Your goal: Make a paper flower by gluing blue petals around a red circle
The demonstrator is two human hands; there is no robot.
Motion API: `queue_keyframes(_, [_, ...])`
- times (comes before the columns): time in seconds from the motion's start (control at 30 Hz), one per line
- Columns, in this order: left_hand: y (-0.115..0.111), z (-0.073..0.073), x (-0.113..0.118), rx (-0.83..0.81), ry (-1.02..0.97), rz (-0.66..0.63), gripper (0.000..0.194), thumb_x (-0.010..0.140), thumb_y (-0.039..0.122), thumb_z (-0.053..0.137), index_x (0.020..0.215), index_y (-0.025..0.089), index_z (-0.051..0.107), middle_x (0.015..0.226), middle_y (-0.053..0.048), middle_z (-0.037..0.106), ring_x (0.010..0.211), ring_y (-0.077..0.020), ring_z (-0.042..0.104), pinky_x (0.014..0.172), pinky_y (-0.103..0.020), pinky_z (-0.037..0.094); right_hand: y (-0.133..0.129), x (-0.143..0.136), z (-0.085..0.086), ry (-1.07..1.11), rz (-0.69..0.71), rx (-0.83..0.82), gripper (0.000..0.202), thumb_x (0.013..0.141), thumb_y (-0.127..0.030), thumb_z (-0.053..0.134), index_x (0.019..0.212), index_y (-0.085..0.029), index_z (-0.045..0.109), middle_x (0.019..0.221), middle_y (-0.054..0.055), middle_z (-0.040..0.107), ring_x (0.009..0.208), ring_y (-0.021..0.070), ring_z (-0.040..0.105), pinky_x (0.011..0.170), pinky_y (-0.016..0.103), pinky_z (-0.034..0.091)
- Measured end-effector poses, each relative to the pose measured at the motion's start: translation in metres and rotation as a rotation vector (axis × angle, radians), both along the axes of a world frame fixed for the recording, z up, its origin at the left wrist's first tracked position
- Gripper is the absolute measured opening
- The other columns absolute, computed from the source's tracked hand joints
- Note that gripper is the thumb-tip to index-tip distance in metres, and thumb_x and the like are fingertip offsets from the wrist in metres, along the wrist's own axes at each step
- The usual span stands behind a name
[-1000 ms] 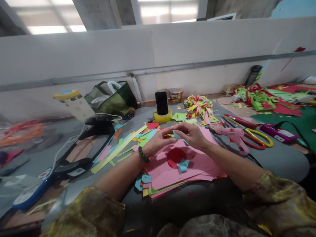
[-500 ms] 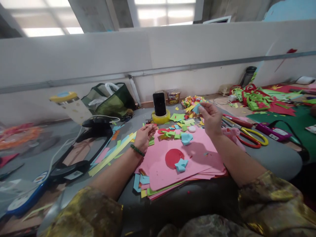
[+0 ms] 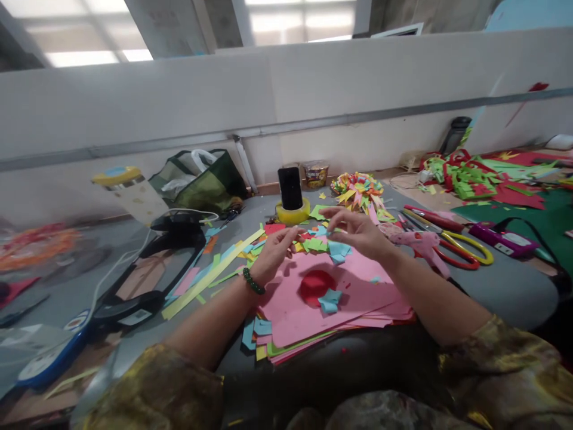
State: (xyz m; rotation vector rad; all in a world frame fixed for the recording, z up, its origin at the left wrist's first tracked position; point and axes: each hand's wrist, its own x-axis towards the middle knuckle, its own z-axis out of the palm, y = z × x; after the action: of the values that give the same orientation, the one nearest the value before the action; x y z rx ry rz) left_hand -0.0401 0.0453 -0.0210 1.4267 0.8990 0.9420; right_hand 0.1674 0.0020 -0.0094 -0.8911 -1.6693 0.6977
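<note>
My left hand (image 3: 278, 251), with a green bead bracelet (image 3: 253, 280) at its wrist, has its fingertips pinched together above the far edge of the pink paper stack (image 3: 304, 328). What lies in that pinch, if anything, is too small to make out. Facing it, my right hand (image 3: 358, 232) hovers over the scraps with thumb and forefinger apart, and I see nothing between them. Below the hands a red paper disc (image 3: 316, 285) lies on the stack, with a folded blue paper piece (image 3: 330, 301) on its edge. Another folded blue piece (image 3: 339, 252) sits under my right hand.
A pink glue gun (image 3: 418, 240) lies to the right, near scissors with red and yellow handles (image 3: 465, 251). Behind are a phone (image 3: 290, 187) on a yellow tape roll (image 3: 292, 211) and a multicoloured paper rosette (image 3: 357, 190). Paper strips (image 3: 210, 276) lie left.
My right hand has come down and left from beside the rosette; the blue paper piece no longer shows in its fingers. My left hand has moved right, toward it.
</note>
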Motion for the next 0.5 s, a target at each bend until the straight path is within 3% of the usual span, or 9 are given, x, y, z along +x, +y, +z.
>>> queue_keyframes(0.07, [-0.007,0.002,0.001,-0.075,-0.050,-0.163,0.048,0.068,0.060,0.074,0.084,0.015,0.075,0.072,-0.002,0.062,0.057,-0.0083,0.049,0.053,-0.021,0.040,-0.004,-0.007,-0.002,-0.103,0.103,-0.009,0.017,0.074,-0.036,0.076,0.072,-0.022,0.068,0.113,0.009,0.067,0.114,0.0236,0.061,0.094,0.039,0.050])
queue_keyframes(0.17, [-0.010,0.002,0.001,-0.150,-0.111,-0.287,0.044,0.058,0.053,0.084,0.077,0.014,0.074,0.064,0.001,0.057,0.056,-0.0076,0.048,0.054,-0.021,0.041,-0.004,-0.008,-0.005,-0.204,0.125,0.035,0.007,0.078,-0.028,0.071,0.074,-0.022,0.069,0.112,0.009,0.068,0.110,0.0227,0.062,0.096,0.040,0.048])
queue_keyframes(0.23, [-0.008,0.002,0.000,-0.167,-0.134,-0.301,0.039,0.053,0.045,0.089,0.071,0.015,0.072,0.062,0.002,0.057,0.054,-0.0068,0.047,0.054,-0.021,0.040,-0.003,-0.008,-0.007,-0.237,0.091,0.054,0.004,0.079,-0.024,0.068,0.081,-0.023,0.070,0.107,0.008,0.069,0.103,0.0212,0.064,0.090,0.037,0.050])
queue_keyframes(0.33, [-0.006,0.000,-0.001,-0.141,-0.131,-0.284,0.033,0.053,0.038,0.089,0.067,0.015,0.070,0.060,0.003,0.057,0.053,-0.0064,0.047,0.053,-0.022,0.039,-0.001,-0.009,-0.011,-0.293,0.045,0.020,0.017,0.078,-0.024,0.066,0.094,-0.022,0.071,0.089,0.004,0.070,0.076,0.0155,0.064,0.068,0.028,0.051])
queue_keyframes(0.43, [-0.004,-0.001,-0.001,-0.116,-0.105,-0.270,0.030,0.055,0.037,0.087,0.066,0.016,0.069,0.057,0.003,0.056,0.053,-0.0072,0.048,0.054,-0.022,0.040,0.000,-0.010,-0.012,-0.369,0.094,-0.069,0.014,0.082,-0.030,0.060,0.078,-0.020,0.070,0.059,-0.003,0.060,0.051,0.0103,0.051,0.051,0.023,0.043])
queue_keyframes(0.5, [-0.003,-0.002,0.000,-0.134,-0.118,-0.230,0.030,0.055,0.036,0.087,0.066,0.016,0.068,0.057,0.003,0.057,0.054,-0.0077,0.050,0.055,-0.021,0.041,0.002,-0.005,-0.009,-0.310,0.019,-0.078,0.026,0.084,-0.038,0.059,0.067,-0.019,0.065,0.051,-0.004,0.053,0.046,0.0093,0.046,0.047,0.022,0.038])
